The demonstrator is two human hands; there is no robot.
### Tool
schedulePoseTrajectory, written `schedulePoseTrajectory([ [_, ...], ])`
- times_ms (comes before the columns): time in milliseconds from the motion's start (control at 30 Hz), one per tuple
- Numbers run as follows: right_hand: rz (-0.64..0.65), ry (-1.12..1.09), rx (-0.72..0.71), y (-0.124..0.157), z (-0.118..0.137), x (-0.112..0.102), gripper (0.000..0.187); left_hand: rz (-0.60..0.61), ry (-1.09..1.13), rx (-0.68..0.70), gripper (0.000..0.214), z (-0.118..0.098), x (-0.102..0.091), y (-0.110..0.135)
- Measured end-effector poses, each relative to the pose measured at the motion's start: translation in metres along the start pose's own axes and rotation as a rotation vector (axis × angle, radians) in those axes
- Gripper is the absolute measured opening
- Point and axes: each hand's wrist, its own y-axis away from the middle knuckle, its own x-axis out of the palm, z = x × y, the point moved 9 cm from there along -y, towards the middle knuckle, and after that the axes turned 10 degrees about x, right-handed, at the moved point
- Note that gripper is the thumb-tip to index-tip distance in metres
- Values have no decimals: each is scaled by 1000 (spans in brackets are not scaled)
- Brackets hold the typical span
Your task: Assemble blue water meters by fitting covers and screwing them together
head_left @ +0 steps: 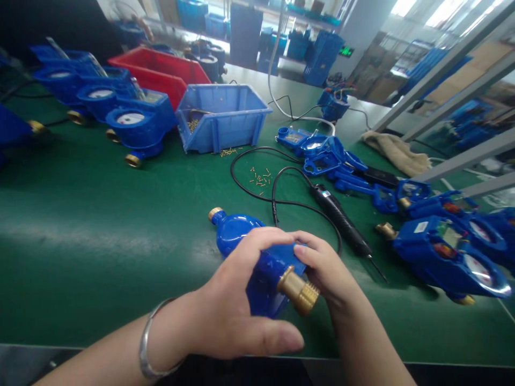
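A blue water meter [235,230] with brass threaded ends is tipped over at the front of the green table, between my two hands. My left hand [225,305], a silver bangle on its wrist, wraps over the meter body with the thumb stretched along the near side. From the right, my right hand [328,265] grips the meter's upper edge; some of its fingers are hidden behind the body. Just beyond that hand lies a black electric screwdriver [341,217], its bit pointing toward the front right.
Small brass screws [259,179] lie scattered behind the meter. A light-blue bin [237,126] and a red bin [161,67] stand farther back. Assembled meters [139,128] line the left; opened meters [446,246] and blue covers [322,155] occupy the right. A black cable [233,174] loops across the table.
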Motion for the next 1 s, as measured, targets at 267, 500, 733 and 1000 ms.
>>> schedulePoseTrajectory([
  [267,49,-233,55,-7,-16,-5,39,-372,-283,131,50,-13,-56,48],
  [500,92,-228,0,-7,-15,-7,41,-202,-731,254,41,-22,-28,79],
  [733,151,-193,-93,0,-12,-1,42,-96,-875,328,40,-24,-3,83],
  [1000,179,-227,-102,8,-7,8,38,103,-1053,507,32,-21,1,82],
])
